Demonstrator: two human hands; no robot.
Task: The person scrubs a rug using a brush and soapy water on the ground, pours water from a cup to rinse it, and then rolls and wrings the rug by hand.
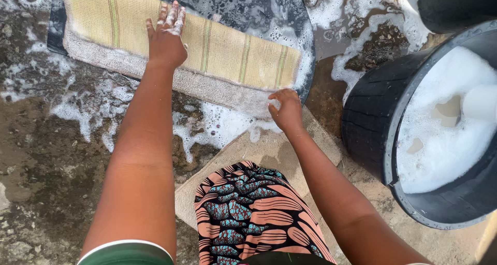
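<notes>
**Two hands on a soapy striped mat**

From my remote seat, the left part of the wet ground (41,156) is blotched with suds, and I can't make out what lies under them. The striped mat (207,47), yellow with green lines and a grey border, lies folded on a dark slab (259,6) whose upper edge is cut off by the frame. My left hand (165,39) lies flat and open on the mat near its left end, fingers (176,16) spread and coated in foam. My right hand (284,109) sits at the mat's lower right corner, fingers curled; whether they pinch the border I cannot tell. A patterned cloth (253,213) covers the knee at the bottom edge. At the right edge stands a black tub (373,120) full of suds, partly out of frame; a white object (479,102) in the foam is too blurred to identify.
</notes>
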